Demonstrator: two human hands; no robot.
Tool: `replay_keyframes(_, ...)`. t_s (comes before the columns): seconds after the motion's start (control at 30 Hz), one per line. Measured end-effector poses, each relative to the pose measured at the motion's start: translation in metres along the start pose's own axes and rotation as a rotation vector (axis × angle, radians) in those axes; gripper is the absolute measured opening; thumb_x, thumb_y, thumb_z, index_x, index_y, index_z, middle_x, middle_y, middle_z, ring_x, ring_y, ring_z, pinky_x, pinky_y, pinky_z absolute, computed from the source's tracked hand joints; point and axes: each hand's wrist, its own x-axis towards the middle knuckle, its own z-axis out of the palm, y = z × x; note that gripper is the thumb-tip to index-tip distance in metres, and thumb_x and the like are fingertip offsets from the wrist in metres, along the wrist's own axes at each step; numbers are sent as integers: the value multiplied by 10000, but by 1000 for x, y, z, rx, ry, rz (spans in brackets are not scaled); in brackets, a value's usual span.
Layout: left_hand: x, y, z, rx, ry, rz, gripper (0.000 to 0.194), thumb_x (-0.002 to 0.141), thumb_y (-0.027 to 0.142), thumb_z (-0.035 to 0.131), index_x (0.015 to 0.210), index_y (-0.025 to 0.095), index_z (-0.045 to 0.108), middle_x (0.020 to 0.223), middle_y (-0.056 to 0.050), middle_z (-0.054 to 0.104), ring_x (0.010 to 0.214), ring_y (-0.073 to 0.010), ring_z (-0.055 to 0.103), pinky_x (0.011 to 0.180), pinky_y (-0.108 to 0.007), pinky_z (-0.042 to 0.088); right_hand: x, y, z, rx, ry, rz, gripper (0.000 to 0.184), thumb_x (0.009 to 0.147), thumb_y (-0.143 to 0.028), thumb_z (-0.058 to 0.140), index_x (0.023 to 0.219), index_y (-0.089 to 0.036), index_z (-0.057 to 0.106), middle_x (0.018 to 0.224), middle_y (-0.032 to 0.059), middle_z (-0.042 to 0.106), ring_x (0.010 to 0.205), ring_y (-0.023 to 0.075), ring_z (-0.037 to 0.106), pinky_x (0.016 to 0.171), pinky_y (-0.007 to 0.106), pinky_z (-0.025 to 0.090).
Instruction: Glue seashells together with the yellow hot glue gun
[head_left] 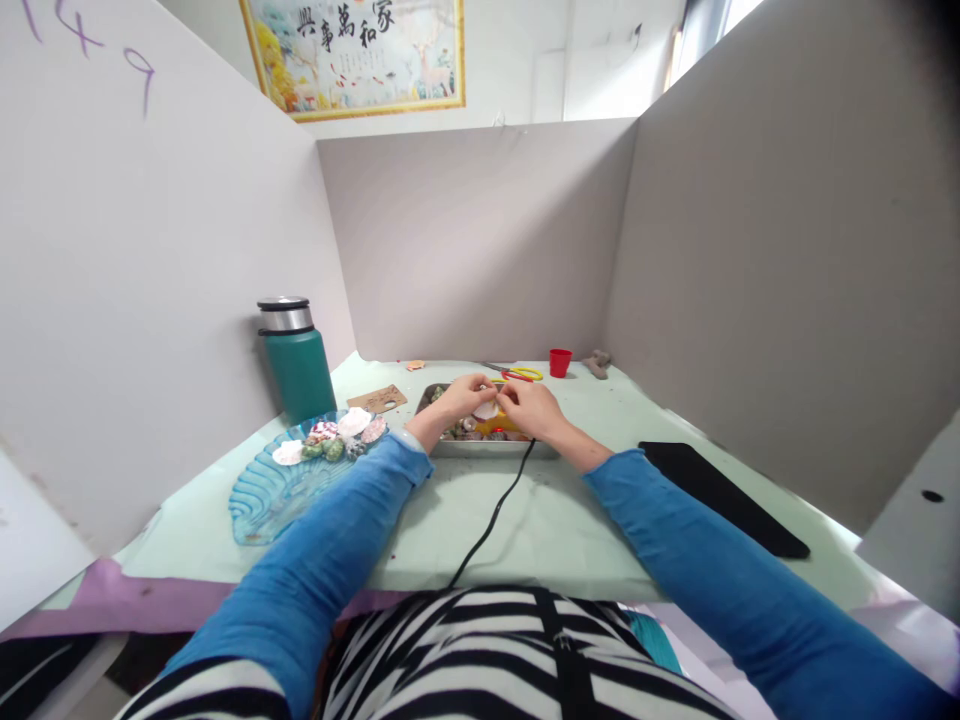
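Observation:
My left hand [463, 397] and my right hand [534, 410] meet over a shallow metal tray [491, 450], fingertips almost touching. Just under the fingers shows a white seashell [486, 411], which my left hand seems to pinch. My right hand is closed at the fingertips too; what it pinches is too small to make out. Small shells [469, 430] and a yellow object [514, 422] lie in the tray, partly covered by my hands. A black cord [491, 520] runs from the tray toward my body.
Left, a blue shell-shaped glass plate [262, 500] bears several seashells [354, 422]; behind it stands a green bottle [298, 370]. A brown card [377, 399], yellow-and-red-handled scissors [523, 374], a red cup [559, 363] and a grey lump [597, 364] lie farther back. Right, a black flat panel [720, 497].

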Motion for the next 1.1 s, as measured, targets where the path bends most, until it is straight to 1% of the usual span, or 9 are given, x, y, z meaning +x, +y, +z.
replay_keyframes(0.17, -1, 1, -1, -37, -19, 11, 88, 810, 208, 604, 807, 127, 568, 619, 27, 557, 532, -67, 524, 484, -157, 411, 3, 4, 3, 15, 27, 5, 266, 880, -364, 488, 839, -199, 692, 784, 42, 703, 715, 163, 591, 617, 255, 337)
replay_keyframes(0.33, -1, -1, -2, -99, -46, -11, 149, 805, 276, 627, 839, 140, 575, 644, 25, 566, 550, -80, 534, 510, -186, 446, 4, 6, 4, 35, 50, -2, 276, 884, -373, 478, 833, -201, 689, 785, 36, 699, 713, 160, 598, 620, 254, 348)
replay_keyframes(0.57, -2, -2, -2, -92, -30, 14, 205, 774, 320, 662, 798, 139, 571, 627, 32, 551, 542, -74, 514, 513, -180, 423, 4, 5, 4, 35, 46, 10, 275, 880, -377, 485, 832, -203, 692, 777, 37, 699, 704, 160, 594, 624, 255, 350)
replay_keyframes(0.9, -2, 1, -2, -92, -34, -4, 153, 784, 267, 649, 799, 135, 573, 623, 25, 561, 535, -78, 528, 505, -182, 444, 4, 5, 4, 22, 40, -5, 267, 882, -362, 481, 827, -205, 690, 779, 36, 701, 703, 160, 594, 627, 257, 349)
replay_keyframes(1.1, -2, 0, -1, -94, -21, 5, 203, 763, 305, 685, 798, 136, 579, 632, 30, 557, 537, -73, 523, 497, -175, 436, 3, 3, 3, 44, 29, 3, 267, 883, -347, 475, 833, -200, 693, 786, 39, 699, 717, 161, 596, 633, 253, 355)
